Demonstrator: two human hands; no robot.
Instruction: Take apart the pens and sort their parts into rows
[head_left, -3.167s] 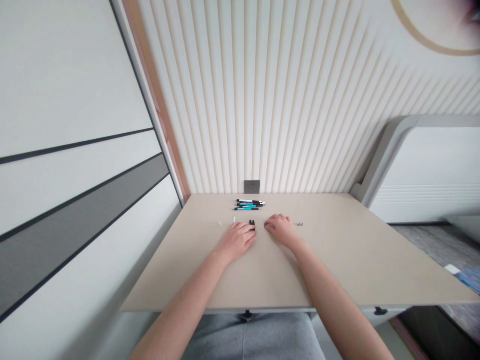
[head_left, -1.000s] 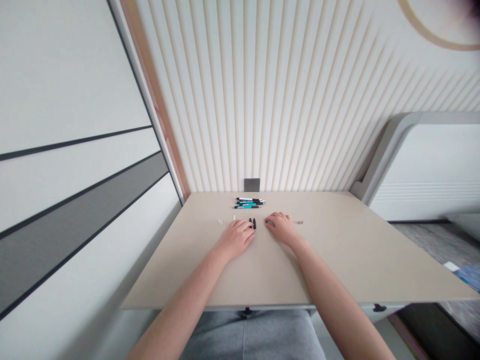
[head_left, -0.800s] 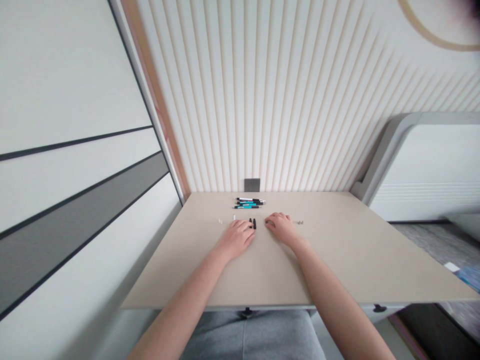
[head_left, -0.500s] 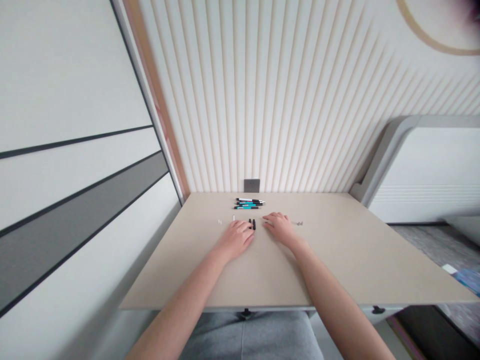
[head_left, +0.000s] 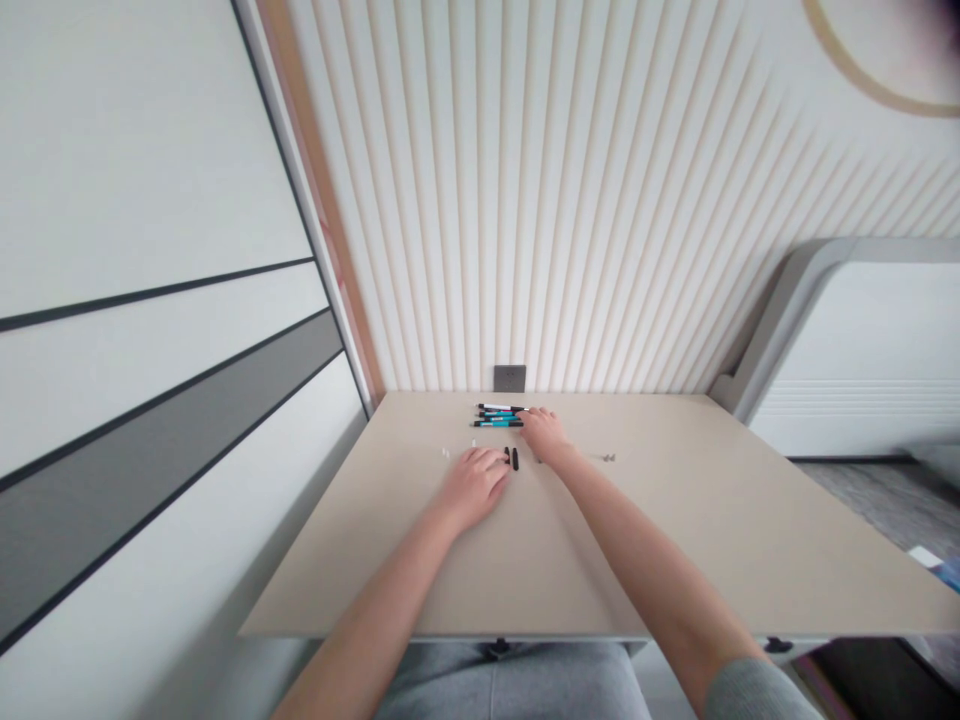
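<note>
My right hand (head_left: pixel 544 433) lies at the far side of the beige tabletop (head_left: pixel 697 530), its fingertips at the right ends of several black and teal pens (head_left: pixel 499 415). No grip on the pens is visible. My left hand (head_left: pixel 472 487) rests flat, just left of two small black pen parts (head_left: pixel 512 458). Two tiny white pieces (head_left: pixel 446 453) lie beyond and left of it. Small metal bits (head_left: pixel 608 457) sit to the right of my right hand, too small to identify.
A dark wall socket (head_left: pixel 510 378) sits on the ribbed white wall behind the table. A striped wall panel (head_left: pixel 165 400) runs along the left side. My grey-trousered lap (head_left: pixel 510 685) lies below the table's front edge, and a grey sleeve (head_left: pixel 754 695) shows at lower right.
My right hand has moved forward and left, from near the metal bits to the pens. My left hand stays in nearly the same place, and the view has shifted slightly.
</note>
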